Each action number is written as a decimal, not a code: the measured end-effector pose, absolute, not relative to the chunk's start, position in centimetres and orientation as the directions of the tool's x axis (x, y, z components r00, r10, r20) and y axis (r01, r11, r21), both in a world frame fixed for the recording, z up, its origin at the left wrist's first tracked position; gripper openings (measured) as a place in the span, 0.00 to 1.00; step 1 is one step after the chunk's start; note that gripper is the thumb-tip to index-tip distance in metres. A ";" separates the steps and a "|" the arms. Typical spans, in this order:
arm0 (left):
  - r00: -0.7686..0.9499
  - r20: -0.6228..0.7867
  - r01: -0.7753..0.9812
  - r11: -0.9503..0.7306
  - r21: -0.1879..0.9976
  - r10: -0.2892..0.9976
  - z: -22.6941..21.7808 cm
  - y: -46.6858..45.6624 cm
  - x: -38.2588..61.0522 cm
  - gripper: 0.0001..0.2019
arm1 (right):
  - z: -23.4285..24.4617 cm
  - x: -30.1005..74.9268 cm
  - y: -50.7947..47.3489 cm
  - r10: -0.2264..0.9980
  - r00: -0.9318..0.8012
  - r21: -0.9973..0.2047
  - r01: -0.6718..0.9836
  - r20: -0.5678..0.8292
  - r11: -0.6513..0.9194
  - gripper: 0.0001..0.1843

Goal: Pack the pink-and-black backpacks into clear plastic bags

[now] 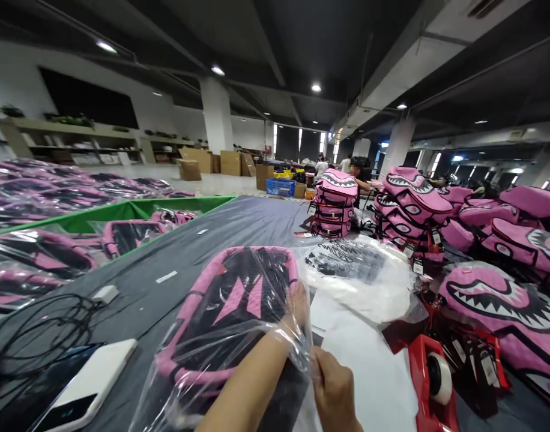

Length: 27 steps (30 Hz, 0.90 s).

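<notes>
A pink and black backpack (239, 300) lies on the grey-covered table inside a clear plastic bag (257, 329). My left forearm crosses over the backpack, and my left hand (297, 305) is at its right edge under the plastic. Glare and folds blur those fingers, so I cannot tell how they are set. Lower right of it, my right hand (333, 387) is closed on the bag's gathered edge. Beside the backpack lies a stack of clear printed bags (360, 273), with a white sheet (356, 354) below it.
Pink backpacks (333, 204) with shark-mouth prints are piled at right. A red tape dispenser (430, 384) stands at the right front. A white power bank (88, 384) and black cables (45, 336) lie at left. Bagged backpacks fill a green-edged bin (153, 210). People work farther back.
</notes>
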<state>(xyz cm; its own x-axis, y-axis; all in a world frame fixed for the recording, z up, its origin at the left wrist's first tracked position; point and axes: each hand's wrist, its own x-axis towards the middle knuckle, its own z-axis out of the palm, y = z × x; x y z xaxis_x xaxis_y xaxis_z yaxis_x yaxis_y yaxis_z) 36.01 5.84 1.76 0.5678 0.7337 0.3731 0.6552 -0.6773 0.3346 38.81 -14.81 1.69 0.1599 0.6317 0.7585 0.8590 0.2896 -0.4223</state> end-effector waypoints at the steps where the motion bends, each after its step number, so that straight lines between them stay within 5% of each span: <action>1: 0.566 0.377 0.667 -0.676 0.313 0.733 1.7 5.8 35.9 0.17 | 1.0 39.6 -15.4 0.638 0.185 -0.420 0.875 0.748 0.239 0.16; 5: 0.684 0.414 0.566 -0.795 0.218 0.601 0.1 0.6 31.9 0.23 | -1.2 42.7 -18.7 0.652 0.310 -0.430 0.902 0.692 0.028 0.13; 9: 0.841 0.491 0.225 -0.972 0.065 0.227 -1.9 -10.2 21.0 0.18 | -3.6 43.0 -21.7 0.683 0.458 -0.565 0.821 0.568 -0.081 0.12; 10: 0.799 0.588 0.203 -0.976 -0.073 0.123 -2.2 -12.4 17.9 0.20 | -4.2 42.6 -22.3 0.684 0.508 -0.608 0.785 0.523 -0.118 0.12; 11: 0.729 0.680 0.257 -0.952 -0.168 0.076 -2.4 -14.0 15.0 0.20 | -4.8 42.0 -22.8 0.684 0.552 -0.647 0.747 0.478 -0.150 0.13; 13: 0.551 0.815 0.535 -0.825 -0.181 0.178 -2.9 -15.2 10.3 0.21 | -5.5 40.8 -23.5 0.688 0.606 -0.713 0.677 0.400 -0.183 0.14; 17: 0.041 0.767 0.893 -0.369 0.260 0.640 -3.9 -11.9 4.5 0.21 | -4.9 39.0 -23.3 0.689 0.629 -0.762 0.624 0.360 -0.172 0.17; 20: -0.389 0.448 0.744 -0.012 0.669 0.805 -4.5 -9.5 1.7 0.23 | -3.3 39.1 -22.0 0.667 0.646 -0.721 0.653 0.370 -0.232 0.23; 22: -0.452 0.288 0.655 0.096 0.749 0.844 -4.9 -9.4 0.2 0.20 | -2.5 39.7 -21.6 0.678 0.650 -0.708 0.653 0.344 -0.268 0.22; 27: -0.409 0.265 0.672 0.092 0.734 0.873 -7.1 -11.8 -2.2 0.19 | -2.6 40.9 -24.8 0.737 0.571 -0.637 0.728 0.362 -0.252 0.16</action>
